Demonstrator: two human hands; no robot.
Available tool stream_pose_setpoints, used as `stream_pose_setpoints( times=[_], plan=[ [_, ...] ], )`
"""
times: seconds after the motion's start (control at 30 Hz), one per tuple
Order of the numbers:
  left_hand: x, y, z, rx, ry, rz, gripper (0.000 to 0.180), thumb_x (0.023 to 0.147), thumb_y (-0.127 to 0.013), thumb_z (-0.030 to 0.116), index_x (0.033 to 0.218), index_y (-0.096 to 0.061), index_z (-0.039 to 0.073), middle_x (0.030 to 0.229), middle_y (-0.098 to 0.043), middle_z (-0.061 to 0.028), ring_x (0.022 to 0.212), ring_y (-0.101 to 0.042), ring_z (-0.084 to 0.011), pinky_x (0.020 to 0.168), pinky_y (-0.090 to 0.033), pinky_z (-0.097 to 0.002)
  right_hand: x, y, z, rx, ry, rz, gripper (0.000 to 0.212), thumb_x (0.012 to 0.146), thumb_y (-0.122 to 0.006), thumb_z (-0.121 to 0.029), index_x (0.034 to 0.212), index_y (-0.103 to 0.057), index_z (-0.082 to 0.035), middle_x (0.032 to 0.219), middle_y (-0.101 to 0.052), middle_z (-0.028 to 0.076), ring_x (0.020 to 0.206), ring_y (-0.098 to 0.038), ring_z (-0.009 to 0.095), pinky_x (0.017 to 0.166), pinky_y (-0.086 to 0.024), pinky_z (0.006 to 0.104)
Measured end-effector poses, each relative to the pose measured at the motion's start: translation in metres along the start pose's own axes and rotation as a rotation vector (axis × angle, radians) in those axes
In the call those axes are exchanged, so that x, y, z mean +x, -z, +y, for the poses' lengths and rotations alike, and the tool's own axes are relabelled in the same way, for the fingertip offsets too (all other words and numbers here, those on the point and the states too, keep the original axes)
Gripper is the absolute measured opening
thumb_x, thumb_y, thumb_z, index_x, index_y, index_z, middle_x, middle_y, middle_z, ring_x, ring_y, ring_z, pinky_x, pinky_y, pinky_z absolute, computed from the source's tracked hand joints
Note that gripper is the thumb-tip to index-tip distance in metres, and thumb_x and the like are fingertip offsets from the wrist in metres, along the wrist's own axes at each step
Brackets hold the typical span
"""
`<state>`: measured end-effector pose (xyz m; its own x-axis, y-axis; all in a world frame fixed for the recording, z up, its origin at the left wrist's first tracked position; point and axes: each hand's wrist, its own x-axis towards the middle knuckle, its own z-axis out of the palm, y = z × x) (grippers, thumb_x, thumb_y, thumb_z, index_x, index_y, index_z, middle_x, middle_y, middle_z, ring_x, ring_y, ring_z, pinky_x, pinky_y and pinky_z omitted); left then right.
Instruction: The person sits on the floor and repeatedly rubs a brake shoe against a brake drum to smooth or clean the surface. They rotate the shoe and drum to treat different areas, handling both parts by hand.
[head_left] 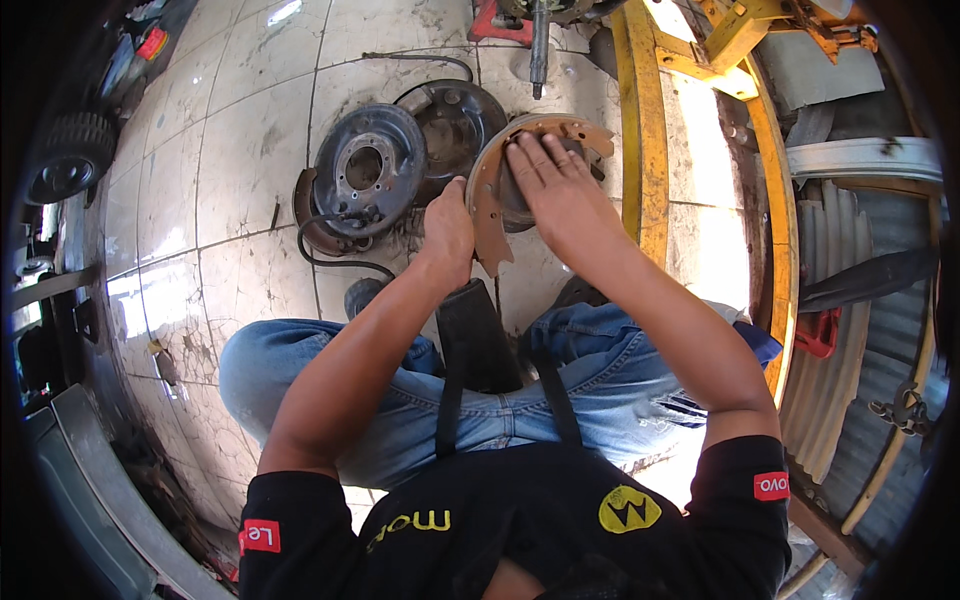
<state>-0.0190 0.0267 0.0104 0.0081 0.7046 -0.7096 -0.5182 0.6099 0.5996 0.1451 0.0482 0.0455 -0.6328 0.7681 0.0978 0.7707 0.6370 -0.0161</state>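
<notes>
A brown curved brake shoe [489, 232] is held up in front of my knees. My left hand [450, 226] is closed on its left edge, the fingertips hidden behind it. Across the shoe's inner side lies my right hand [568, 192], with its fingers stretched out flat. Beneath that palm a dark round part [514, 203] shows only partly. Left of the shoe, a black brake backing plate [335, 138] with a central hole leans over another brown brake shoe [327, 238]. A second black backing plate [478, 125] sits behind it on the floor.
A black hose [345, 264] curves from the front plate over the tiled floor [250, 190]. Yellow metal frame beams [642, 130] run along the right. A metal shaft [539, 50] points down at the top. Tyres [70, 160] stand at far left.
</notes>
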Motion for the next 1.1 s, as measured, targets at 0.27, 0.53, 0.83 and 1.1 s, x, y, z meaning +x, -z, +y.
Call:
stream_pose_setpoints(
  times=[0.27,0.53,0.83,1.1],
  plan=[
    [0.001,0.002,0.000,0.002,-0.016,-0.001,0.033,0.101,-0.039,0.033,0.114,-0.060,0.012,0.097,-0.061,-0.0036,0.086,-0.060,-0.0191,0.074,-0.051,-0.0371,-0.002,0.008,-0.010,0.074,0.043,-0.041,0.053,0.089,-0.051,-0.006,0.140,-0.044,0.004,0.146,-0.044,0.024,0.133,-0.045,0.042,0.110,-0.039,0.0487],
    [0.008,0.007,-0.005,-0.036,-0.027,-0.033,0.034,0.101,-0.038,0.034,0.116,-0.059,0.012,0.104,-0.063,-0.0053,0.093,-0.061,-0.0207,0.076,-0.052,-0.0404,-0.004,0.011,-0.020,0.105,0.073,-0.061,0.053,0.088,-0.053,-0.007,0.139,-0.045,0.005,0.146,-0.044,0.025,0.133,-0.045,0.043,0.110,-0.039,0.0487],
    [0.001,0.001,0.003,-0.029,0.006,-0.017,0.035,0.102,-0.036,0.033,0.118,-0.060,0.012,0.108,-0.064,-0.0070,0.098,-0.063,-0.0233,0.085,-0.052,-0.0416,-0.007,0.013,-0.021,0.143,0.125,-0.084,0.055,0.089,-0.053,-0.009,0.141,-0.043,0.004,0.147,-0.043,0.022,0.135,-0.044,0.040,0.110,-0.039,0.0478],
    [0.016,0.012,-0.011,0.020,-0.094,-0.044,0.035,0.102,-0.036,0.032,0.117,-0.060,0.011,0.105,-0.063,-0.0070,0.095,-0.063,-0.0218,0.080,-0.053,-0.0389,-0.012,0.005,-0.024,0.115,0.167,-0.054,0.053,0.089,-0.050,-0.008,0.140,-0.044,0.005,0.146,-0.045,0.022,0.137,-0.044,0.037,0.111,-0.038,0.0464]
  ],
)
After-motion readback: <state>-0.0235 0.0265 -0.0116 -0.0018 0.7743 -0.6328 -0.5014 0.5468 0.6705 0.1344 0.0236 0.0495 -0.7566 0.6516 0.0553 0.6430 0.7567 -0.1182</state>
